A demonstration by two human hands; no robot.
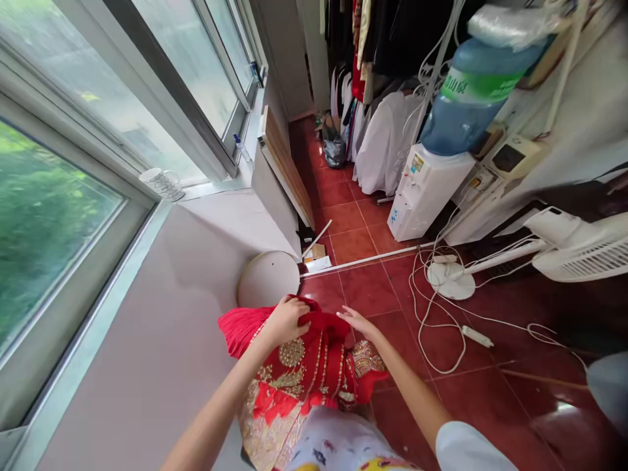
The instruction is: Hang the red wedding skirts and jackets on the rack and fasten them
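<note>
Garment (324, 366), red and gold, lies bunched against wearer's shirt (338, 435). I see left hand (288, 320) curled on upper edge, right hand (362, 324) loosely open there. I'd anchor left grip, spread edge evenly.

Pale daylight comes through tall windows (189, 59) along the left — blurred greenery (49, 242) showing outside — above a whitish wall (142, 314). The dark red tiled floor (366, 288) shines at lower right, and a white water dispenser (424, 196) stands farther back.
</note>
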